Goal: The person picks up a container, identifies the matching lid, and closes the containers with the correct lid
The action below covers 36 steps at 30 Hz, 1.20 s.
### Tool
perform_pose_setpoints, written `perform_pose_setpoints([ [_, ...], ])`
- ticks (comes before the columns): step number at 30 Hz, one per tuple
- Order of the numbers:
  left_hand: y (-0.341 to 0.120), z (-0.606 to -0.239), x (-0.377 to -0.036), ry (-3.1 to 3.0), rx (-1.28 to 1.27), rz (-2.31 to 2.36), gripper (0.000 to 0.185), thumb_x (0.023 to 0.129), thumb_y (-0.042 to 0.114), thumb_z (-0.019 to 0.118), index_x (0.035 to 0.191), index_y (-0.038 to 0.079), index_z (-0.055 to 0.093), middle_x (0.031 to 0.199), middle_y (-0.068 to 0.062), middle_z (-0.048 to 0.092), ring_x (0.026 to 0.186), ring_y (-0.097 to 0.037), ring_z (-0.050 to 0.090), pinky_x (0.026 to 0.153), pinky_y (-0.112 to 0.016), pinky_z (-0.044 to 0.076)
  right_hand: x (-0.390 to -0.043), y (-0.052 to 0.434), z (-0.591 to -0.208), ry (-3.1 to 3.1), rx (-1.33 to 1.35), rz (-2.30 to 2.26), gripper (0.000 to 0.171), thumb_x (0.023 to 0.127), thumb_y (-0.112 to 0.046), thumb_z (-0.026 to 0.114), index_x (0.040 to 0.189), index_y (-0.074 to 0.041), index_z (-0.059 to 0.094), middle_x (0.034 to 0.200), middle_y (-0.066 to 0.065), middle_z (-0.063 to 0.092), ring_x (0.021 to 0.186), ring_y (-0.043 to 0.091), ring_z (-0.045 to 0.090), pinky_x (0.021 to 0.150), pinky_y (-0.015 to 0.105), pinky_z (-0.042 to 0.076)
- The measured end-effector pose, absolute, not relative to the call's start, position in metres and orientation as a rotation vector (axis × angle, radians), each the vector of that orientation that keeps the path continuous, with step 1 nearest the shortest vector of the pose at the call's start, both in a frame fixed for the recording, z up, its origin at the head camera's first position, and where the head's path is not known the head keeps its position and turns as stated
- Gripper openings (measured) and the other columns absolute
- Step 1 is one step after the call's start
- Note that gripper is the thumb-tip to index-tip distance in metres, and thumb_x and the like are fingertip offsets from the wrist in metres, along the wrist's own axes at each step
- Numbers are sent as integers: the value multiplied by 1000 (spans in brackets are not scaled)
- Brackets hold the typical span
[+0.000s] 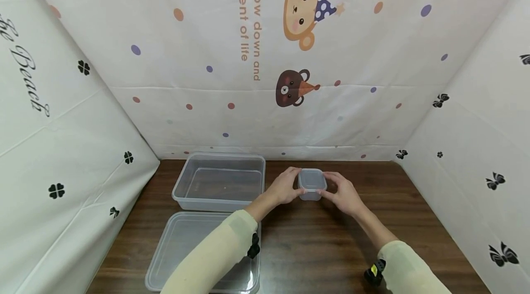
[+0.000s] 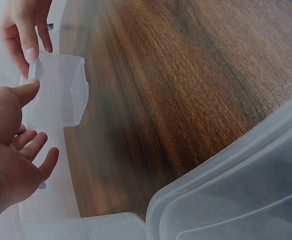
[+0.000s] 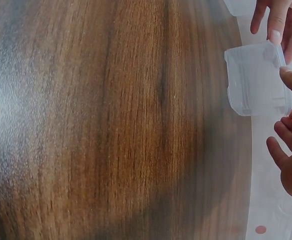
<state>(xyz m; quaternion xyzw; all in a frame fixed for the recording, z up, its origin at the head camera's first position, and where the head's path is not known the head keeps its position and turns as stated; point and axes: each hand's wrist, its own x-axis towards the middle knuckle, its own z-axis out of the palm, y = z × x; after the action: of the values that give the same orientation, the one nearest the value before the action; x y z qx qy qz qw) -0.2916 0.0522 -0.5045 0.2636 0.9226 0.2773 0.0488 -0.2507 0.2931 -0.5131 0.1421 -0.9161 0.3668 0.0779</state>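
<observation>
A small clear plastic food container (image 1: 310, 196) with a flat translucent lid (image 1: 312, 178) stands at the back of the table, between both hands. The left hand (image 1: 284, 187) grips its left side, thumb at the front of the lid's rim and fingers towards the back. On the opposite side the right hand (image 1: 344, 195) holds the rim in the same way. In the left wrist view the left thumb (image 2: 26, 93) touches the lid edge, and the lower fingers are spread loosely. The right wrist view shows the container (image 3: 258, 80) from its side.
Left of the hands sits a large clear open box (image 1: 223, 204) near the back wall. In front of it lies its large translucent lid (image 1: 186, 239), partly under the left sleeve (image 1: 215, 257). Printed white cloth (image 1: 207, 119) closes the brown wooden table (image 1: 314, 248) at back and sides.
</observation>
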Motion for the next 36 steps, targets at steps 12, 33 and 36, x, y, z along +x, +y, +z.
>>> perform_pose_setpoints([
  [12,50,-505,-290,2799,767,898,75,102,37,74,163,8,41,163,-8,44,147,-27,47,118,-43,43,-252,290,-511,-2758,480,969,62,94,-24,84,141,9,61,144,26,59,128,44,61,101,60,54],
  [33,34,-492,-278,2809,814,910,87,97,44,78,164,6,37,167,-13,39,150,-30,44,120,-45,41,-247,294,-502,-2728,558,742,76,90,-29,87,145,13,54,146,31,54,129,50,58,101,64,52],
  [36,27,-486,-274,2810,852,897,89,97,46,77,164,6,36,167,-12,39,150,-30,43,121,-44,40,-245,291,-498,-2699,587,732,79,89,-28,89,146,12,53,146,30,54,130,49,57,102,64,51],
])
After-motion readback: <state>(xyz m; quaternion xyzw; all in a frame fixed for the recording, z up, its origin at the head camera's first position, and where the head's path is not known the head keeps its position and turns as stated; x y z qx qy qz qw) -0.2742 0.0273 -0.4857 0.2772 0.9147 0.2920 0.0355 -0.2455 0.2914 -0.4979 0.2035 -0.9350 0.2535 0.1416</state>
